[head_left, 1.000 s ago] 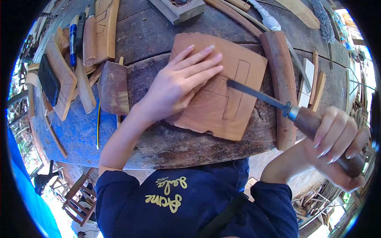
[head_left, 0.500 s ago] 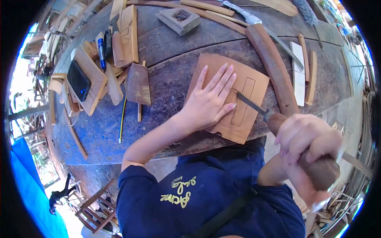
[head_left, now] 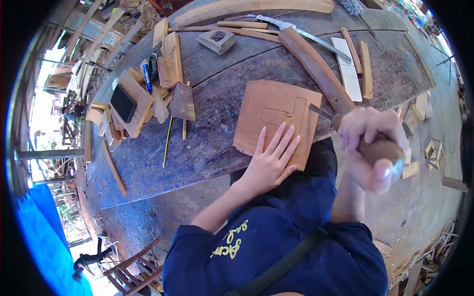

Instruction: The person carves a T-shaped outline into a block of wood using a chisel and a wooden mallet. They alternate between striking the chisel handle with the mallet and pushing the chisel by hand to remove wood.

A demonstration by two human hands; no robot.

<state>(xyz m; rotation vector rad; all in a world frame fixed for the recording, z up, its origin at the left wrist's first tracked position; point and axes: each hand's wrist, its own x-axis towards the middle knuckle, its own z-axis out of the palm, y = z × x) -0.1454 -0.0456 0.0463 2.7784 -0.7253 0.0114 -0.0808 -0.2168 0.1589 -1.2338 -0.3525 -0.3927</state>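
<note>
A flat reddish-brown wooden board lies at the near edge of the workbench, with a T-like outline drawn on it. A small rough patch of cut wood shows inside the outline. My left hand rests flat on the board's near part, fingers stretched and a little spread, holding nothing. My right hand is wrapped round the thick wooden handle of a chisel. The chisel's blade points left, its tip over the board's right side near the outline; whether it touches cannot be made out.
Left on the workbench are a phone, a blue marker, wood offcuts and a pencil. A hollowed wooden block sits farther back. A long curved timber, a handsaw and strips lie right.
The chisel has come away from the cut inside the outline. My left hand has slid toward the board's near edge, and the board has turned. The camera view has shifted too.
</note>
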